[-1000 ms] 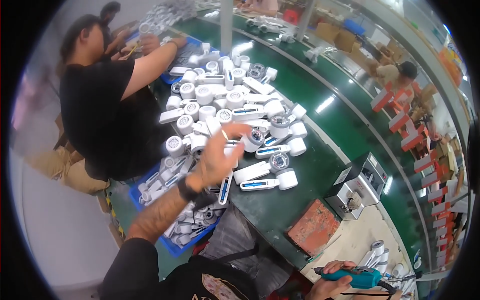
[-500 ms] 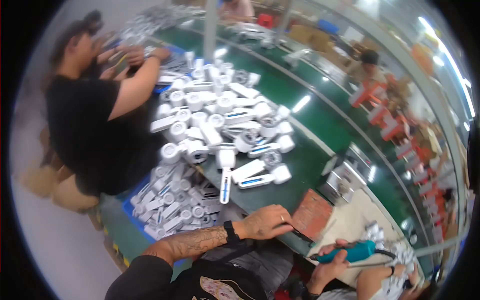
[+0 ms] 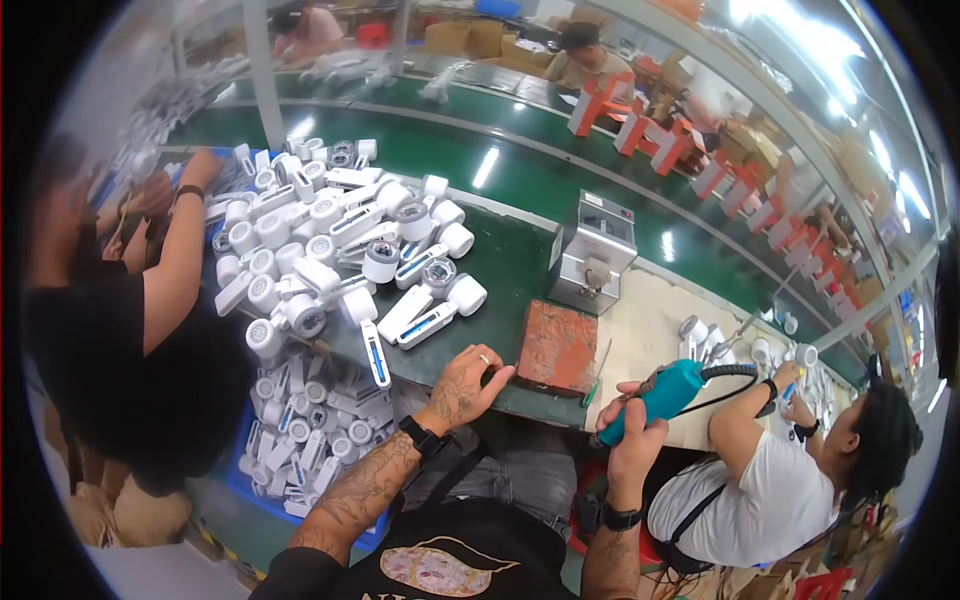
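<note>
In my right hand (image 3: 632, 450) is a teal electric screwdriver (image 3: 668, 392), its black cord leaving the upper end. The fingers wrap its body and the tip points down to the left, partly hidden. My left hand (image 3: 458, 392) rests at the bench's front edge, fingers bent together around a small dark spot I cannot make out. Right of that hand lies a worn reddish block (image 3: 560, 345). Beyond it to the left, a heap of white shower-head-like pieces (image 3: 323, 215) covers the bench; one piece (image 3: 375, 355), with a blue strip in its handle, overhangs the edge.
A blue bin (image 3: 238, 472) full of similar white parts sits below the bench at left. Behind the block stands a metal box machine (image 3: 590, 265). Co-workers sit close on both sides (image 3: 120, 330) (image 3: 770, 490). A green conveyor (image 3: 520, 180) runs across the back, with orange-red stands (image 3: 650, 140) beyond.
The view has swung to the right, bringing the right-hand co-worker in. My left hand has drawn back from the block's near edge. The screwdriver stays in my right hand, now tilted more upright.
</note>
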The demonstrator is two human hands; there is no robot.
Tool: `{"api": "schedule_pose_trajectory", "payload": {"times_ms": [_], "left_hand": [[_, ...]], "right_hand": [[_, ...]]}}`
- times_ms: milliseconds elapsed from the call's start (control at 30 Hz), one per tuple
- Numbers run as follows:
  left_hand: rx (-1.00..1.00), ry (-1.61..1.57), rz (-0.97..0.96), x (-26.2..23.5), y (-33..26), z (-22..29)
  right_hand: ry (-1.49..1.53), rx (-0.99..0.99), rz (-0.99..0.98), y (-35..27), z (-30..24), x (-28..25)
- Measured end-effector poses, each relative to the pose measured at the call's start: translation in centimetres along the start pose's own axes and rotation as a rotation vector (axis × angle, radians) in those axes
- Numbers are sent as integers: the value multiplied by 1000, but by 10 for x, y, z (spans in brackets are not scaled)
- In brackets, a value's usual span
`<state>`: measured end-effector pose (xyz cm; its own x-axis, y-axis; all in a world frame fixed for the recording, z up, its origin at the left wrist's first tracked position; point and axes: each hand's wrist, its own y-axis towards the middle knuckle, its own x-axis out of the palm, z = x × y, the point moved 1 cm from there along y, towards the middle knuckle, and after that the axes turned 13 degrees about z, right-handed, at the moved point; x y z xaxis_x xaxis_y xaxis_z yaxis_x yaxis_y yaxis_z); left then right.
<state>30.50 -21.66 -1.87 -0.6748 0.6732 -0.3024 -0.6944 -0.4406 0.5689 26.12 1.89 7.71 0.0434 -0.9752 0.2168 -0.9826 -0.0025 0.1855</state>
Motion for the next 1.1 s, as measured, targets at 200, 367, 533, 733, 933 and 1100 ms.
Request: {"api": "schedule_pose_trajectory", "payload": {"times_ms": [200, 367, 533, 733, 933, 1100], "left_hand": [[69, 9, 14, 2, -2, -3], [83, 44, 41, 3, -4, 0], [93, 62, 54, 3, -2, -2], [102, 110, 51, 8, 0, 5], [77, 165, 54, 17, 3, 7], [38, 166, 45, 16, 5, 10]], "right_hand": [[-67, -18, 1, -1, -3, 1], [-96, -19, -20, 9, -3, 2], [-115, -8, -55, 14, -2, 2], [-107, 14, -58, 29, 1, -8], [-167, -11, 6, 38, -4, -19], [-233, -39, -117, 52, 2, -25]]}}
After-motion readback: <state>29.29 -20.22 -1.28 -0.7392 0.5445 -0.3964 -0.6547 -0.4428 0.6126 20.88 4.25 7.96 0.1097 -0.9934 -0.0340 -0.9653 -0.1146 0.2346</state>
